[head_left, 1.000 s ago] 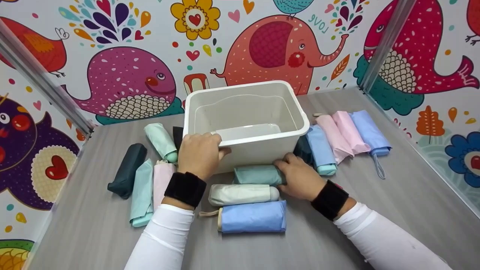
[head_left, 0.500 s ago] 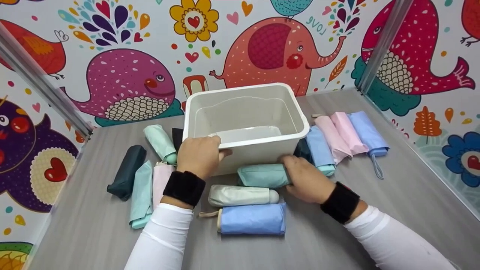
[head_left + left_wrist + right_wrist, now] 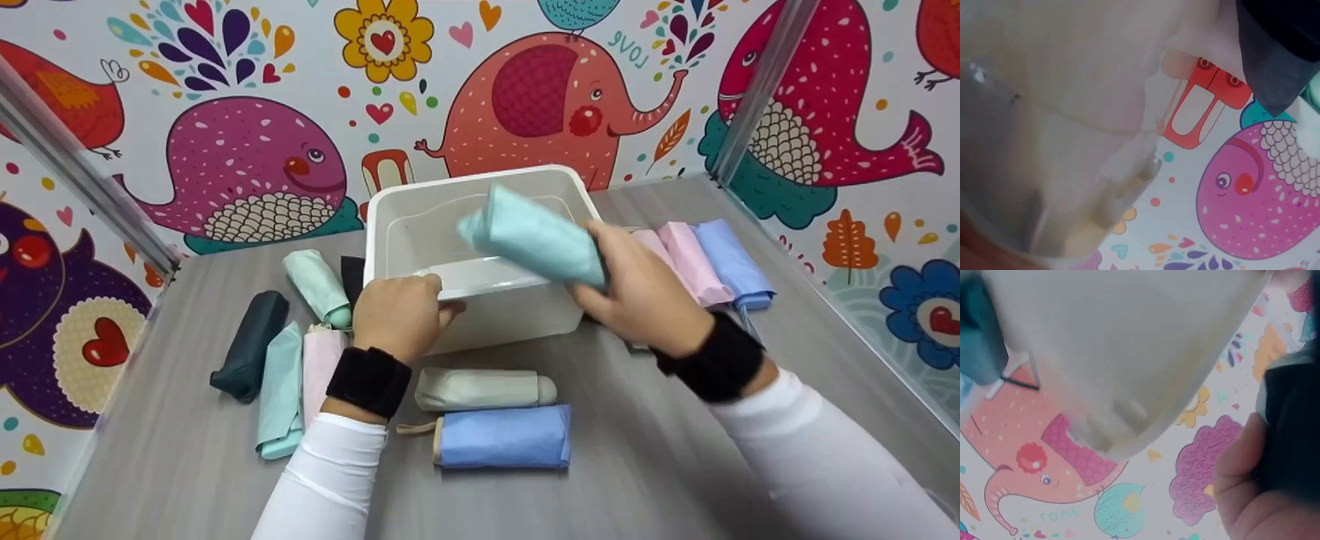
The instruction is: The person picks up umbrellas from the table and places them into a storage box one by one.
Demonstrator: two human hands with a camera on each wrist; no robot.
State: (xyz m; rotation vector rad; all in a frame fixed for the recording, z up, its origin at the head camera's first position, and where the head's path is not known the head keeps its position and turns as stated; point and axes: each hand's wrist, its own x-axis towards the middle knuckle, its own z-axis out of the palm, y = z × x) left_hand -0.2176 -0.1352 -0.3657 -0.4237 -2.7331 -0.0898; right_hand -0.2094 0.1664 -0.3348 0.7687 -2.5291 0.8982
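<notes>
A white plastic bin (image 3: 517, 311) stands upright on the table, and my left hand (image 3: 397, 313) grips its front rim near the left corner. My right hand (image 3: 649, 296) holds a folded teal umbrella (image 3: 541, 238), tilted and slightly blurred, over the right part of the bin's opening. In the right wrist view, that hand (image 3: 1258, 495) has its fingers round the umbrella, which looks dark there. The visible part of the bin's floor is bare. In front of the bin lie a folded pale green umbrella (image 3: 480, 389) and a folded blue umbrella (image 3: 502, 437).
Left of the bin lie a dark green umbrella (image 3: 253, 341), a teal one (image 3: 281, 394), a pink one (image 3: 322, 367) and a mint one (image 3: 316, 287). To the right are a pink umbrella (image 3: 697, 262) and a blue one (image 3: 731, 259). A patterned wall stands behind.
My right hand has lifted the teal umbrella off the table in front of the bin, up to its opening. My left hand has stayed on the rim.
</notes>
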